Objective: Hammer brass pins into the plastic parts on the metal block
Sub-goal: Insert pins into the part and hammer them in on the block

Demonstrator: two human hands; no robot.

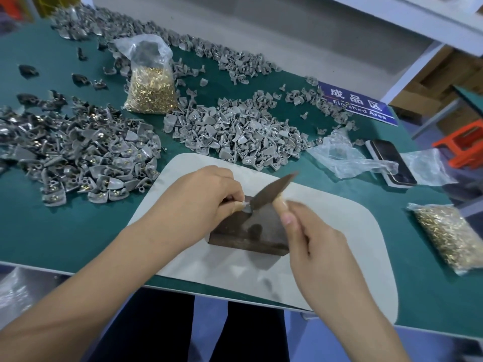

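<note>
Now one left hand pinches one plastic part on one metal block; right hand's fingers grip one hammer.

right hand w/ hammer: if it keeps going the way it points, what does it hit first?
Probably the small plastic part pinched by the left hand on the metal block. The right hand aims the blurred hammer there; the left fingertips sit very close.
</note>
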